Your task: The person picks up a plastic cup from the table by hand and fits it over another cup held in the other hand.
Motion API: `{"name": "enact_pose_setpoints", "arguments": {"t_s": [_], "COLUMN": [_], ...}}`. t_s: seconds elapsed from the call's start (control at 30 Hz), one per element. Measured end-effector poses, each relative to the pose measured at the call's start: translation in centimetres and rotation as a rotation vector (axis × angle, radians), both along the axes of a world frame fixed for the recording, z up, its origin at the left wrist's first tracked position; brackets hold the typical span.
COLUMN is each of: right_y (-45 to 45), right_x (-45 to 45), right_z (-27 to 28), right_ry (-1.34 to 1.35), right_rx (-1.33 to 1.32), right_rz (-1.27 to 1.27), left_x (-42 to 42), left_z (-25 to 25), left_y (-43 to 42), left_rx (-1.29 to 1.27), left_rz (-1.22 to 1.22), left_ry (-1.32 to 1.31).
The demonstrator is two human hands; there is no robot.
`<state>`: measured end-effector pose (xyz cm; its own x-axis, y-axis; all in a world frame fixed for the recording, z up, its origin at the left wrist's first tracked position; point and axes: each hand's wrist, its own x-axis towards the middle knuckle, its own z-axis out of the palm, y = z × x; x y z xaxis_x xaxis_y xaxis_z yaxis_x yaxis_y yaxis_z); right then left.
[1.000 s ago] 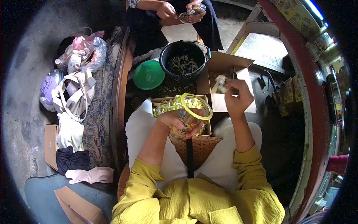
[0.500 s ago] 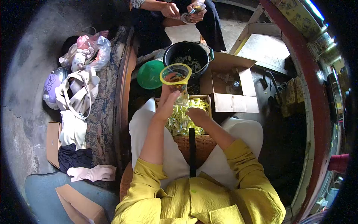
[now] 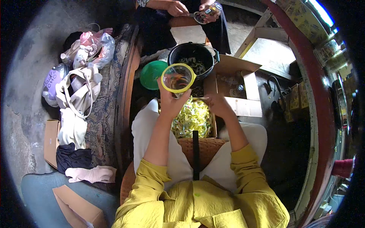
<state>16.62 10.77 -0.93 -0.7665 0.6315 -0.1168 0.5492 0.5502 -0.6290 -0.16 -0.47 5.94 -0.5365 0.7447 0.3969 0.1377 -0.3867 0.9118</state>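
Left hand grips the clear cup, mouth facing up, above the box of green-yellow strips. Right hand has shifted from over the strips to near the box's right edge, leaving them more exposed; can't tell whether it's holding anything. Bucket sits just beyond.

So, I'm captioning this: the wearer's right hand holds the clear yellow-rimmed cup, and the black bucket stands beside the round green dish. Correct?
Wrong hand: the head view shows the left hand holding the clear yellow-rimmed cup. The black bucket does stand beside the round green dish.
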Motion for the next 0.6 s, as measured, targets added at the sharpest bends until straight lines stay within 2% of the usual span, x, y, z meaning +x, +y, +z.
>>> {"name": "enact_pose_setpoints", "arguments": {"t_s": [0.13,0.17,0.27,0.37,0.47,0.57,0.6], "right_y": [-1.0,-1.8,-3.4,-5.1,-5.6,-5.9,-5.9], "right_x": [0.1,-0.2,-0.9,-1.5,-2.1,-2.0,-1.9], "right_z": [5.3,6.7,8.4,9.9,9.5,9.2,9.2], "right_ry": [0.57,0.632,0.934,1.049,1.092,1.038,1.03], "right_rx": [0.051,0.016,-0.091,-0.041,0.089,0.186,0.188], "right_rz": [-0.324,-0.394,-0.439,-0.415,-0.384,-0.409,-0.41], "left_x": [0.8,0.9,1.4,2.2,2.4,2.8,2.8], "left_z": [0.1,-0.2,0.0,0.5,-0.4,-1.4,-1.5], "left_y": [0.4,0.6,0.7,0.5,0.5,0.6,0.6], "left_rx": [0.01,0.014,-0.034,-0.116,-0.049,0.054,0.034], "left_rz": [0.08,0.077,0.042,0.02,0.013,-0.071,-0.067], "left_ry": [0.05,0.067,0.053,0.038,0.157,-0.017,0.015]}}
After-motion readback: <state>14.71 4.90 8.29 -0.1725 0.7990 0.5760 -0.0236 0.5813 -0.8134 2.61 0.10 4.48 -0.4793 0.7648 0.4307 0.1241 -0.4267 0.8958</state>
